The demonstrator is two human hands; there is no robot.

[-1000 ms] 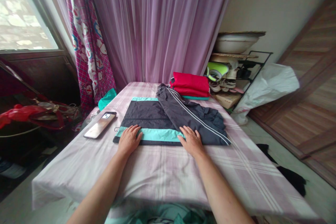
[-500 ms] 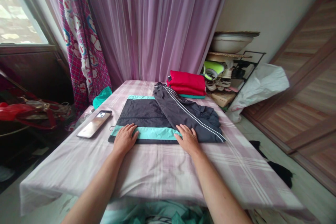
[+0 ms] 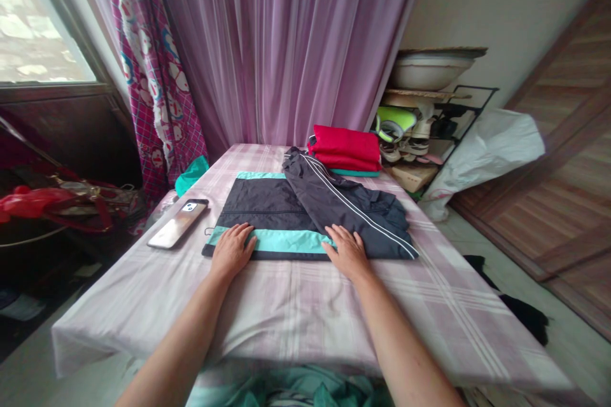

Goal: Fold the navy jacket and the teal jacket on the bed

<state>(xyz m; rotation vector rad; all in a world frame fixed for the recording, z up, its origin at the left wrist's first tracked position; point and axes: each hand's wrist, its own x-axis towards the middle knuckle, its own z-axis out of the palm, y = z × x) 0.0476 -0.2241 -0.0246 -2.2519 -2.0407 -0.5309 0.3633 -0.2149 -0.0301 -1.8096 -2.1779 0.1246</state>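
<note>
A dark jacket [image 3: 267, 200] with turquoise bands lies partly folded on the checked tablecloth [image 3: 296, 311]. One sleeve with white stripes slants across its right side, from the far middle down to the near right corner. My left hand [image 3: 233, 247] rests flat on the near left part, over the turquoise band, fingers spread. On the near edge further right lies my right hand [image 3: 347, 250], its fingers stretched out where the band meets the striped sleeve. Neither hand grips the cloth.
Folded red clothing [image 3: 346, 147] is stacked at the table's back right. A phone [image 3: 177, 224] lies to the left, near a turquoise cloth [image 3: 191, 175] at the edge. Behind hangs a purple curtain [image 3: 286, 44]; a shoe rack [image 3: 458, 133] and white sack [image 3: 491, 152] stand right.
The whole view has shifted slightly, so everything sits a little further right. Both hands stay in the same places on the jacket.
</note>
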